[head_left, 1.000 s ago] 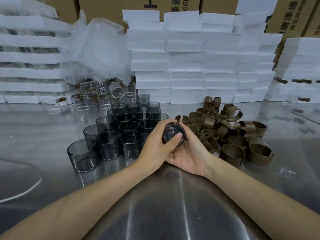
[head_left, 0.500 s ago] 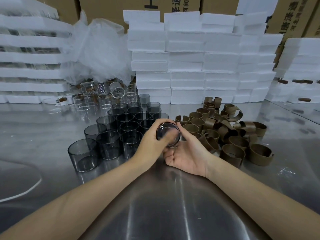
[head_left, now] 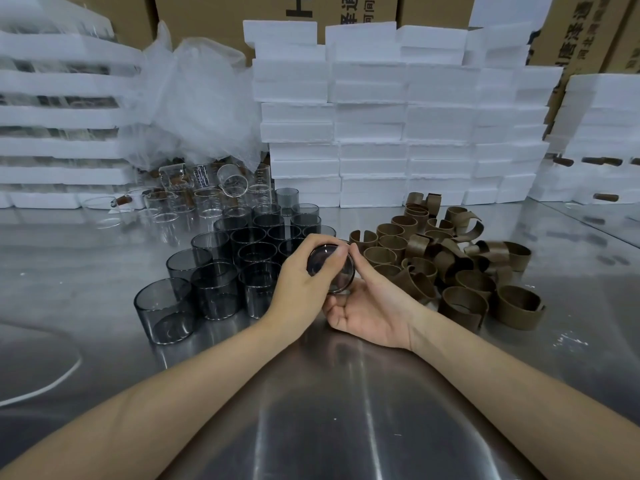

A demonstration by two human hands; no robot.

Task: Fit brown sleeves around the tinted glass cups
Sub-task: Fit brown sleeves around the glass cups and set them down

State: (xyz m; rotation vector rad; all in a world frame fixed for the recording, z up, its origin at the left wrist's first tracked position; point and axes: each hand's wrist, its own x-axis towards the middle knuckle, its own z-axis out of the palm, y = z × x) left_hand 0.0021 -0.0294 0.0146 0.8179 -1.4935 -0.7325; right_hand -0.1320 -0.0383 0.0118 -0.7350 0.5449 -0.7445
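Holding: my left hand (head_left: 300, 283) clasps a round smoke-tinted glass cup (head_left: 329, 269) from above, with the fingers curled over its wall and the thumb across its thick, glossy base, which faces me.
Right hand: my right hand (head_left: 374, 307) lies palm-up under the same cup with the thumb raised against the rim, so it is grasping the cup too; its fingers are hidden behind the glass.
Cup position: it is tipped on its side, lifted just off the table, between the cup cluster and the sleeve pile. I cannot tell whether a sleeve is around it.
Cups: short cylindrical grey-tinted glass cups (head_left: 214, 286) stand upright and packed together to my left, thin-walled and see-through.
Sleeves: open-ended brown sleeves (head_left: 462, 299), matte curled bands with a split, lie heaped to my right, some upright and some toppled.
Table: the brushed stainless-steel table (head_left: 329, 431) is shiny, streaked with reflections.
Beakers: clear glass beakers (head_left: 205, 197) sit behind the cups. Some carry printed scale lines too small for me to read.
Film: crumpled translucent plastic film (head_left: 194, 105) is piled above them.
Foam: white, grainy polystyrene blocks (head_left: 370, 126) are stacked like bricks along the back.
Writing: brown cardboard boxes (head_left: 363, 10) behind the foam show a bold black "H" cut off by the frame and Chinese characters. I read 泽通; the rest is cropped.
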